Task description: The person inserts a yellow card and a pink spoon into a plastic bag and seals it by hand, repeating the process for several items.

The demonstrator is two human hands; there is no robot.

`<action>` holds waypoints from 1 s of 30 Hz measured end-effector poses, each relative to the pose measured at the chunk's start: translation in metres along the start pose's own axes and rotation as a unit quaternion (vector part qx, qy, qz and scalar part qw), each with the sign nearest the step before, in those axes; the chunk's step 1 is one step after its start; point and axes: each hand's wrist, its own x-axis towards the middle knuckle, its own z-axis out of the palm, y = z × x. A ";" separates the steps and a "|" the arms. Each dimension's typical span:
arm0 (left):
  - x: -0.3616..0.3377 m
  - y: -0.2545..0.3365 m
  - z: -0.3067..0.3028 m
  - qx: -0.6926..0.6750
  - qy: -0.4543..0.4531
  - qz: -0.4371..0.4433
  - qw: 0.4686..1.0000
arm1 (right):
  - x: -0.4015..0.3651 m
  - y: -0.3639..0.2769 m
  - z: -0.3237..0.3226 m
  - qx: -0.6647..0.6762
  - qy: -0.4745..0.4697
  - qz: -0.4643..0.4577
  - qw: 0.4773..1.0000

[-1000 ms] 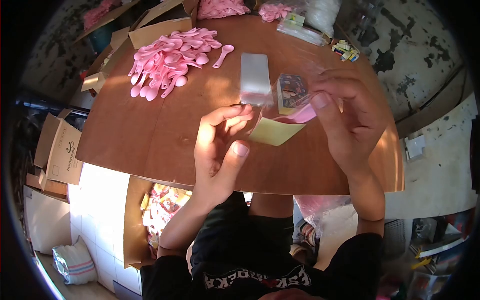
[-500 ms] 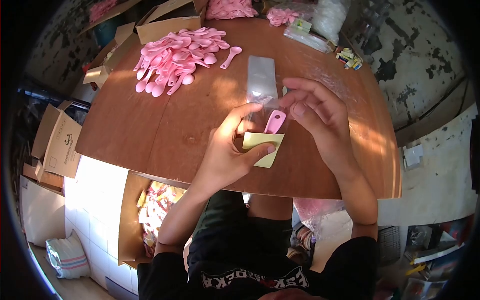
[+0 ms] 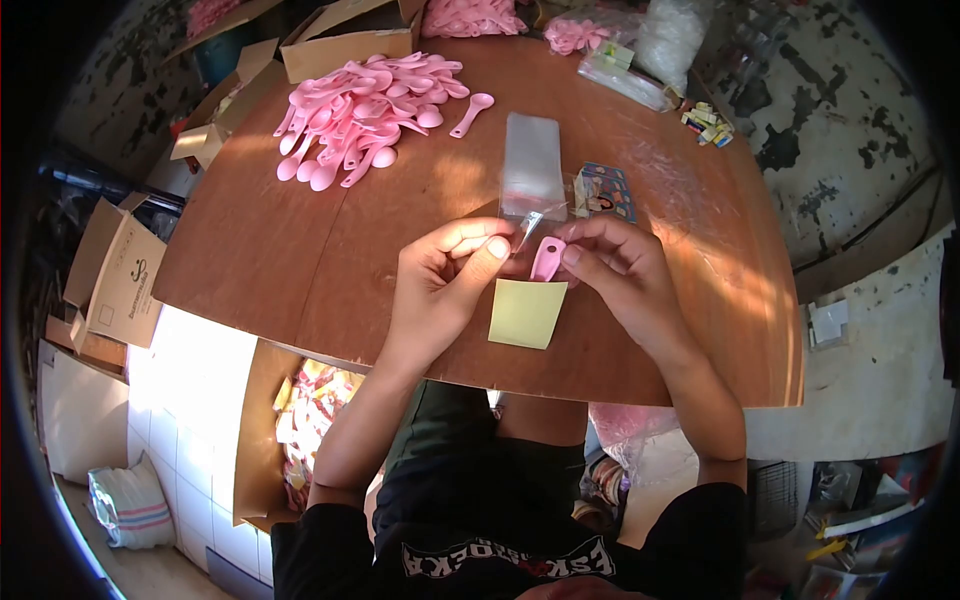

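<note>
My left hand [image 3: 440, 275] is closed in a pinch, thumb against fingers, on the left edge of a clear plastic bag that is hard to make out. Opposite it, my right hand [image 3: 620, 262] pinches the bag's other side, close to the spoon handle. Inside the bag are a pink spoon [image 3: 547, 259], only its holed handle showing, and a yellow paper card [image 3: 526, 314] covering the rest of it. Just beyond my fingers lies a stack of clear bags [image 3: 533, 155], with a blue patterned card [image 3: 606, 190] to its right.
A heap of pink spoons [image 3: 365, 110] covers the table's far left, one loose spoon [image 3: 472, 115] beside it. Cardboard boxes [image 3: 350, 50] and plastic packs [image 3: 630, 80] line the back edge. Small yellow-and-white boxes [image 3: 707, 125] sit at right. Below, an open carton [image 3: 262, 430] holds wrapped items.
My left thumb has left the yellow card and moved up to the bag's edge. My right hand has come down and closed beside the spoon handle, uncovering the blue patterned card.
</note>
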 end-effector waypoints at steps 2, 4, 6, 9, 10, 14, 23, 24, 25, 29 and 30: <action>0.001 -0.001 -0.001 0.020 0.006 0.020 1.000 | 0.001 0.002 0.001 0.005 0.006 -0.001 1.000; 0.000 0.000 -0.003 0.034 0.014 0.019 0.999 | 0.002 0.009 -0.001 -0.005 0.015 -0.006 1.000; 0.000 0.001 -0.005 0.048 0.020 0.017 0.998 | 0.002 0.013 -0.002 -0.001 0.003 -0.021 1.000; -0.001 0.003 -0.006 0.089 0.023 0.031 0.995 | 0.001 0.024 -0.003 -0.018 0.001 -0.053 0.998; -0.002 0.003 -0.006 0.100 0.025 0.042 0.994 | 0.001 0.026 -0.002 -0.040 0.010 -0.070 0.997; -0.003 0.003 -0.007 0.122 0.030 0.054 0.991 | 0.001 0.024 0.001 -0.004 0.018 -0.079 0.997; -0.006 0.008 -0.016 0.141 -0.032 0.026 0.989 | 0.000 0.036 -0.006 -0.008 -0.008 -0.085 0.996; -0.006 0.008 -0.017 0.141 -0.032 0.025 0.989 | 0.000 0.037 -0.007 -0.012 -0.010 -0.099 0.995; -0.006 0.007 -0.019 0.149 -0.035 0.035 0.988 | 0.000 0.038 -0.008 -0.016 -0.012 -0.114 0.993; -0.007 0.008 -0.019 0.165 -0.031 0.035 0.985 | 0.001 0.041 -0.010 -0.040 -0.018 -0.130 0.991; -0.007 0.008 -0.019 0.165 -0.031 0.035 0.985 | 0.001 0.041 -0.011 -0.040 -0.021 -0.129 0.991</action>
